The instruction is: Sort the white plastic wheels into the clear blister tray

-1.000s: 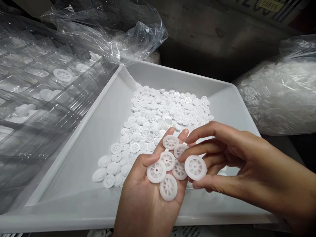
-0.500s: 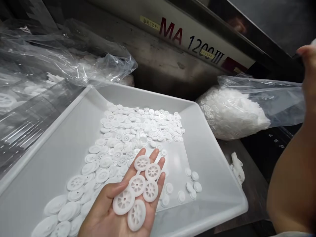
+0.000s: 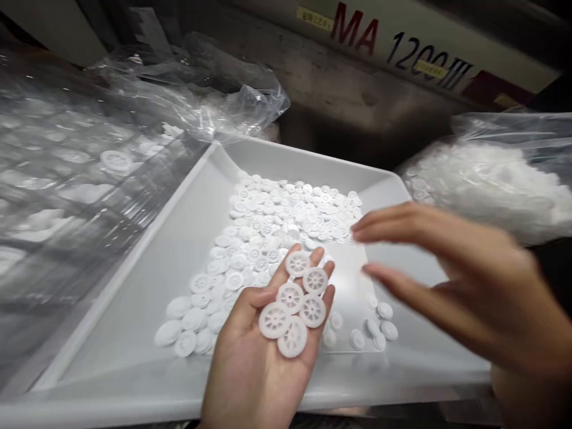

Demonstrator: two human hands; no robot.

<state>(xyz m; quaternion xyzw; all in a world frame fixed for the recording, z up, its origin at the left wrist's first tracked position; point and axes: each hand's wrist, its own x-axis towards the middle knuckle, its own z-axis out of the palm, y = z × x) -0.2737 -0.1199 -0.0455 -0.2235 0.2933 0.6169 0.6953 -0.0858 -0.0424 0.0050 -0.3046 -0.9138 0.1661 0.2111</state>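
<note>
On the upturned palm of my left hand (image 3: 250, 369) lie several white plastic spoked wheels (image 3: 290, 296), spread from palm to fingertips. The palm cradles them, its fingers stretched beneath and the thumb alongside. My right hand (image 3: 478, 286), slightly blurred, hovers over the right side of the grey-white bin (image 3: 147, 280). Its thumb and fingers are apart with nothing between them. Below and beyond my left hand, a broad heap of similar white wheels (image 3: 268, 214) covers the left and back of the bin floor. A few loose wheels (image 3: 384, 329) lie at the right.
Left of the bin, clear plastic sheeting (image 3: 232, 107) and a transparent divided container (image 3: 67, 173) hold more white pieces. A clear bag packed with white parts (image 3: 500, 185) rests at the right. Behind stands a machine panel (image 3: 379, 36) marked MA 1200 III.
My right hand has come from the far right edge in over the bin, now with empty fingers. The left hand still carries the wheels. The view has shifted left.
</note>
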